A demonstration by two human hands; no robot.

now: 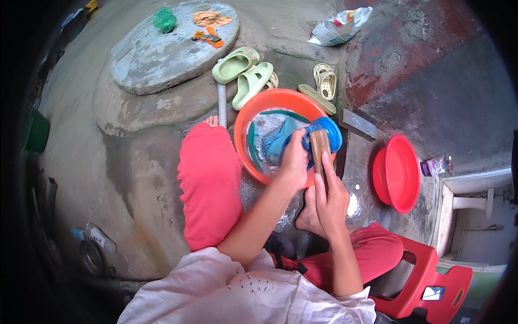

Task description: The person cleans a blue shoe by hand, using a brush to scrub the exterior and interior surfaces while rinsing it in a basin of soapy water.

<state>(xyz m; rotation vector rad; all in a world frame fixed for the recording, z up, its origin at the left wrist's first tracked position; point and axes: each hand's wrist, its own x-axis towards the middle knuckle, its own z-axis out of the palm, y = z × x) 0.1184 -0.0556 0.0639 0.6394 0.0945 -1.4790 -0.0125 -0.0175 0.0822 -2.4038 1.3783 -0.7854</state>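
My left hand [296,158] grips a blue rubber or plastic shoe [332,130] over the right side of an orange basin [239,139]. Held in my right hand [332,199] is a wooden block [319,146], probably a scrubbing brush, lying against the shoe; any bristles are hidden. Foamy water partly fills the basin. In it rests a blue-teal shoe [279,137], and curved dark teal strips [253,146] lie along the wall; what they are I cannot tell.
Pale green clogs [253,83] and beige sandals [325,82] stand beyond the basin, beside a grey corrugated hose [221,101]. A red basin [400,174] tilts at the right, near a metal bar [358,124]. A red plastic stool [421,279] is at lower right; a round stone slab [174,52] lies far left.
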